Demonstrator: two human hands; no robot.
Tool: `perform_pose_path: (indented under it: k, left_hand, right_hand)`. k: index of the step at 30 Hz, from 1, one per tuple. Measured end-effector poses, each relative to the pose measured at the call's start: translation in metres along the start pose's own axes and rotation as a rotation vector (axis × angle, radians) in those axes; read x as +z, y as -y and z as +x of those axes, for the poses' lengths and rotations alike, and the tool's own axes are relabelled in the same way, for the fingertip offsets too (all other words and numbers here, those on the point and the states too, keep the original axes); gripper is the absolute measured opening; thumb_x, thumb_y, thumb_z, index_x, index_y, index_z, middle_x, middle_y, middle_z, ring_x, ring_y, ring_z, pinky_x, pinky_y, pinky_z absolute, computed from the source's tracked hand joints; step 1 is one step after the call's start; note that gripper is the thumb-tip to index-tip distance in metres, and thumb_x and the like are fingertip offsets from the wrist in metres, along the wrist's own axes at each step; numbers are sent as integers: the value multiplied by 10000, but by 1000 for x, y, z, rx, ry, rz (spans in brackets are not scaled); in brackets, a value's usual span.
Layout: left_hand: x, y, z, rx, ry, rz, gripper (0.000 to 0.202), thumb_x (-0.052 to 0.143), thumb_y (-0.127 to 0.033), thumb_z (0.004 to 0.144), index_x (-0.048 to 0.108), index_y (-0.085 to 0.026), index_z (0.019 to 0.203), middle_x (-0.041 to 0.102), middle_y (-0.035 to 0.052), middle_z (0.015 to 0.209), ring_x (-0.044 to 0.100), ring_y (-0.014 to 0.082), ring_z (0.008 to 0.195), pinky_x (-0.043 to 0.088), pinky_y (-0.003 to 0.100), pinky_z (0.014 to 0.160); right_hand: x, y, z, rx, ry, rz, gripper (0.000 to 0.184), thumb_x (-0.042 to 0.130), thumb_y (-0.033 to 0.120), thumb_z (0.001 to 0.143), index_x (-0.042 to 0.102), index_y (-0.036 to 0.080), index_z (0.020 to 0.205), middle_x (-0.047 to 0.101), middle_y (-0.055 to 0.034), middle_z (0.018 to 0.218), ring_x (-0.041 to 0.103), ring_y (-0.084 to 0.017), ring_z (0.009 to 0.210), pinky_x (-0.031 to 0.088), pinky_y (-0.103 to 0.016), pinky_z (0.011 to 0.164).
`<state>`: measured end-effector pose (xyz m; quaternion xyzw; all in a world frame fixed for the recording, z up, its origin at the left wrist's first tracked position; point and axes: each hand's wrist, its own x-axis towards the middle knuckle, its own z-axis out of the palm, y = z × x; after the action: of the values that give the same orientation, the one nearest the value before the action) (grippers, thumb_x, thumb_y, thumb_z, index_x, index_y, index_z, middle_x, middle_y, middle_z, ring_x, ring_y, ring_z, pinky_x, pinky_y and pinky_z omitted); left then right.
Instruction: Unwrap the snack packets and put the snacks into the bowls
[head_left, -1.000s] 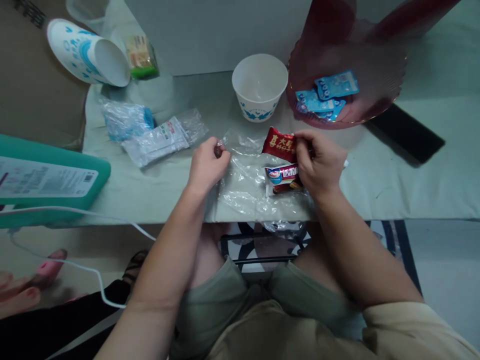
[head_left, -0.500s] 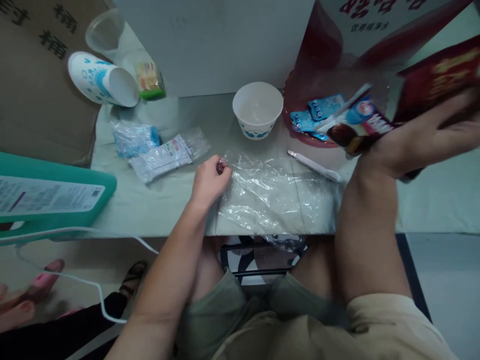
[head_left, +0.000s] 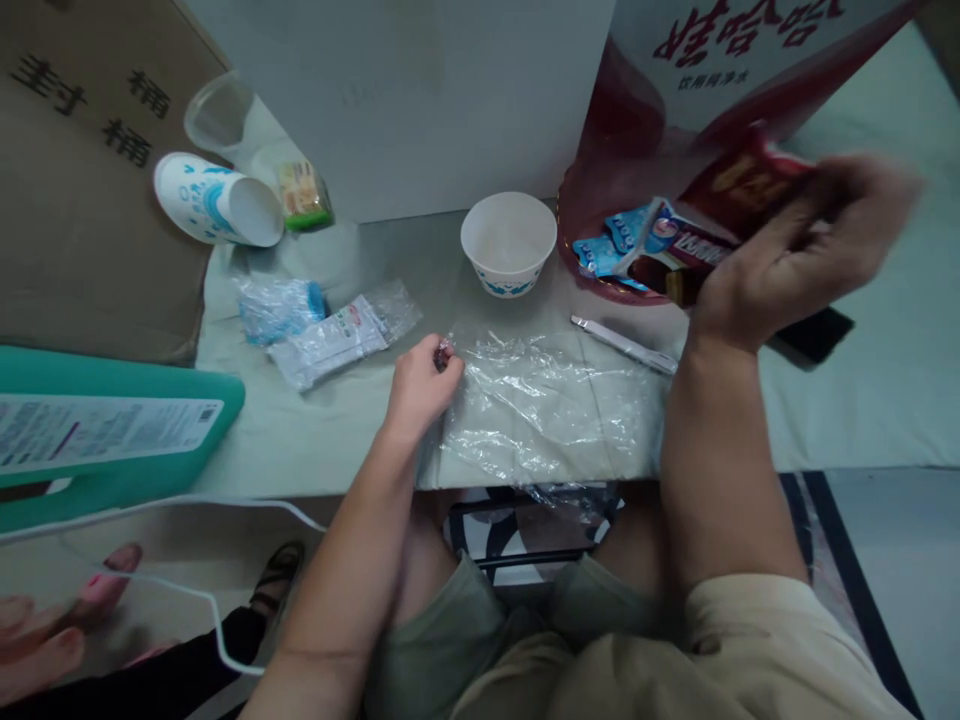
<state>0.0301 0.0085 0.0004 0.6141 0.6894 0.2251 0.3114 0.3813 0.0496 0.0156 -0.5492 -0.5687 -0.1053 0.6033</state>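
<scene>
My left hand (head_left: pixel 426 385) is closed at the left edge of a clear plastic bag (head_left: pixel 547 405) spread flat on the table. Crinkled, dark-looking film shows between its thumb and fingers. On the right, my right hand (head_left: pixel 802 245), slightly blurred, grips a red packet (head_left: pixel 750 185) with gold lettering. The packet is raised over the right part of a round reddish tray (head_left: pixel 574 225). Beneath it in the tray lie blue packets (head_left: pixel 626 230) and a blue, white and brown snack packet (head_left: pixel 675 240), partly covered by my wrist.
A white paper bowl (head_left: pixel 510 240) stands behind the bag, beside a thin white wrapped stick (head_left: pixel 622 342). Wrapped packs (head_left: pixel 330 340), a tipped paper cup (head_left: pixel 217 200) and a green jug (head_left: pixel 112 425) are at left. A black object (head_left: pixel 814 335) lies right. Large boxes stand behind.
My right hand has swung the red packet leftward, nearer the tray, uncovering the black object. My left hand stays at the plastic bag. The view has shifted slightly.
</scene>
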Motion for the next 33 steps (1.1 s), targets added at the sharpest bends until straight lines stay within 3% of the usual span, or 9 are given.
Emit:
perform_pose_path:
  k: [1,2,5,9,16,23,27,30,33]
  left_hand:
    - [0,0,0,2,3,-6,39,569,-195,774,549,-226,762,637,-5,729,591,176,710,413,303,727]
    - [0,0,0,5,5,-10,38,571,-194,776,552,-226,767,640,-6,731,594,177,714,415,302,727]
    - [-1,-1,0,4,11,-13,53,579,-177,778,557,-224,767,644,-8,734,593,176,717,419,303,730]
    - [-3,-4,1,-18,20,-4,85,591,-150,774,549,-221,756,638,-13,731,580,174,716,414,311,737]
    - [5,-4,3,-14,23,-181,114,580,-119,760,526,-218,751,563,-26,680,525,142,634,397,286,636]
    - [9,-19,13,-234,-43,-603,156,498,-102,806,426,-226,744,558,-38,678,393,64,438,280,220,418]
    - [5,-14,18,-259,-73,-577,154,510,-107,801,416,-228,777,582,-33,725,422,54,429,244,218,397]
    - [1,-3,16,-226,-63,-468,176,543,-100,780,451,-234,845,572,-54,669,440,69,408,295,223,416]
    - [-4,9,8,-169,-23,-333,229,564,-102,766,489,-242,930,565,-67,621,462,95,408,372,249,461]
  right_hand:
    - [13,12,-1,-15,-122,-71,298,440,329,1072,672,144,1040,659,-164,1016,648,-291,1029,462,-485,995]
    - [24,20,-2,-23,-111,-98,243,481,264,1040,689,144,1004,684,-159,971,667,-282,964,488,-462,941]
    - [37,25,-5,20,76,-163,159,563,141,920,694,167,1007,721,-148,980,686,-285,946,511,-446,906]
    - [21,22,-5,2,106,-223,261,579,86,820,693,193,1030,726,-148,1094,672,-314,1105,489,-484,1012]
    - [-7,66,-26,-80,125,-110,235,557,166,811,714,195,983,761,-126,968,732,-290,958,558,-433,814]
    - [-10,113,-72,-61,525,101,165,574,205,884,699,235,988,798,-67,943,767,-253,893,605,-417,822]
    - [-7,124,-86,-76,952,169,209,552,180,903,705,228,1036,793,-88,1155,734,-293,1155,590,-490,998]
    - [-3,114,-96,-96,1146,45,214,575,192,888,729,231,1032,606,-117,1515,504,-409,1465,454,-653,1145]
    - [-1,99,-102,-68,1119,-94,246,629,193,854,736,244,1069,310,-91,1725,273,-495,1574,344,-760,1164]
